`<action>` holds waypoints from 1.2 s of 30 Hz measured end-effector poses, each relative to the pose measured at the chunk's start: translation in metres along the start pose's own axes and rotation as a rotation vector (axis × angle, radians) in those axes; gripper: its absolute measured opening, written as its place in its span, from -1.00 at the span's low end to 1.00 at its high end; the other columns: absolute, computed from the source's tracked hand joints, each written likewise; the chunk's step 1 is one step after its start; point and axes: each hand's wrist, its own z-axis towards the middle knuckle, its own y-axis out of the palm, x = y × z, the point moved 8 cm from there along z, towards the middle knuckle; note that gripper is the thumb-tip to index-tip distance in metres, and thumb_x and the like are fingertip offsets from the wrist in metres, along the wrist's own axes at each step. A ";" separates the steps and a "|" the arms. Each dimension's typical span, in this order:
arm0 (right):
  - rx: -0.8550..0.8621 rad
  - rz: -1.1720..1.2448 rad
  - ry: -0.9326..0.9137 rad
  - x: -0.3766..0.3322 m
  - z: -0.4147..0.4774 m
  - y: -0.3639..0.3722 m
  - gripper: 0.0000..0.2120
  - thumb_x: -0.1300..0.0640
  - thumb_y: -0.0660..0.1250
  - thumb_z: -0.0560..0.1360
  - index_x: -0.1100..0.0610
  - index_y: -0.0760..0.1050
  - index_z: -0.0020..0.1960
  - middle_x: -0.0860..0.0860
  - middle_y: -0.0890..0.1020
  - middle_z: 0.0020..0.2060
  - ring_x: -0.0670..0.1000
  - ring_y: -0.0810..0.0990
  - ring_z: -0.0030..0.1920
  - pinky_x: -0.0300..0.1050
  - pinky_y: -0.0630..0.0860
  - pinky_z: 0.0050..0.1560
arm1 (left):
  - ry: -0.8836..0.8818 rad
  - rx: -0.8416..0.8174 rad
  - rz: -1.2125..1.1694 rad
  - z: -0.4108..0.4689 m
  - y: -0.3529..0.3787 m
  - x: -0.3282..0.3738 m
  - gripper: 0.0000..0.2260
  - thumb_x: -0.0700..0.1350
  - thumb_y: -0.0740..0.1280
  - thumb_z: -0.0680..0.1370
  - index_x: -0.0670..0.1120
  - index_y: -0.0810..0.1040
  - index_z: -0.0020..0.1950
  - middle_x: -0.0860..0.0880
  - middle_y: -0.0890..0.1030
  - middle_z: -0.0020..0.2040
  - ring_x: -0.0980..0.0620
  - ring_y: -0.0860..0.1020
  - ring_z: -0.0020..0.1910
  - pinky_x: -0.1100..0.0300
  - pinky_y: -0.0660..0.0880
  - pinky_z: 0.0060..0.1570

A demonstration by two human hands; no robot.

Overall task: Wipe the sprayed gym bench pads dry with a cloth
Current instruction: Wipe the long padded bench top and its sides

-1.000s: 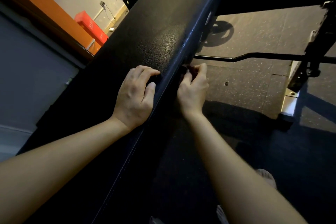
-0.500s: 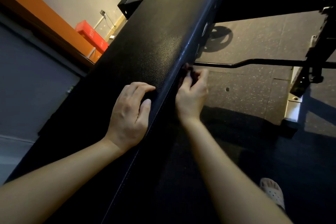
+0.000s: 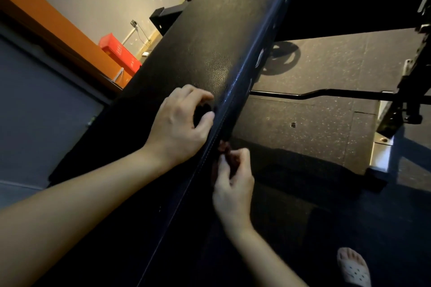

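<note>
The long black bench pad [image 3: 210, 37] runs diagonally from lower left to upper right, and its top has a faint sheen. My left hand [image 3: 179, 123] rests on the pad's top beside the stitched right edge. Its fingers are loosely curled, with fingertips and thumb touching the surface. Nothing shows in it. My right hand [image 3: 233, 184] is lower, against the pad's side face. It pinches a small dark red cloth [image 3: 224, 147], which presses on that side just under the seam. Most of the cloth is hidden by my fingers.
The black bench frame [image 3: 338, 11] and a thin black bar [image 3: 326, 93] stand to the right, over speckled rubber flooring [image 3: 314, 123]. A red box [image 3: 119, 51] and an orange panel [image 3: 58, 28] lie at left. My sandalled foot [image 3: 354, 268] is at the bottom right.
My right hand has slid the cloth down the pad's side face toward me. The left hand has stayed on the pad's top near the seam.
</note>
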 end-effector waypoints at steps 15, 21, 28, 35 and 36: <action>0.262 -0.043 0.077 -0.006 0.114 -0.016 -0.87 0.29 0.27 0.61 0.11 0.38 -0.04 -0.17 0.48 -0.27 -0.38 0.49 -0.25 -0.33 0.33 -0.23 | 0.057 0.016 -0.054 0.038 0.031 -0.001 -0.58 0.00 0.21 0.57 -0.11 0.54 0.37 -0.05 0.52 0.33 -0.04 0.46 0.32 -0.07 0.38 0.37; 0.044 -0.068 -0.038 -0.008 0.022 -0.001 -0.94 0.19 0.26 0.58 0.06 0.40 -0.04 -0.16 0.53 -0.27 -0.21 0.52 -0.28 -0.32 0.38 -0.26 | 0.063 0.030 -0.081 0.040 0.031 -0.004 -0.61 -0.02 0.21 0.57 -0.09 0.53 0.37 -0.02 0.51 0.32 -0.02 0.45 0.31 -0.09 0.38 0.35; 0.142 -0.165 -0.063 -0.018 0.100 -0.013 -0.92 0.19 0.29 0.63 0.08 0.40 -0.02 -0.16 0.52 -0.26 -0.32 0.53 -0.23 -0.16 0.49 -0.17 | 0.064 0.018 -0.064 0.040 0.033 -0.005 -0.64 -0.03 0.20 0.59 -0.07 0.53 0.35 -0.01 0.52 0.29 0.00 0.45 0.30 -0.09 0.38 0.35; 0.010 -0.362 -0.312 -0.067 0.087 -0.030 -0.74 0.20 0.31 0.58 0.06 0.52 0.25 -0.02 0.61 0.11 -0.05 0.58 0.15 0.03 0.56 0.23 | -0.100 -0.106 -0.241 0.044 0.022 -0.013 -0.63 0.03 0.23 0.54 -0.01 0.58 0.31 0.05 0.61 0.25 0.06 0.52 0.28 0.05 0.40 0.37; -0.018 -0.431 -0.374 -0.076 0.090 -0.022 -0.69 0.23 0.31 0.56 0.08 0.54 0.29 0.00 0.62 0.14 -0.02 0.57 0.18 0.02 0.53 0.27 | -0.167 -0.131 -0.317 0.044 0.016 -0.019 -0.64 0.03 0.23 0.54 0.03 0.59 0.30 0.08 0.63 0.23 0.09 0.54 0.25 0.06 0.42 0.36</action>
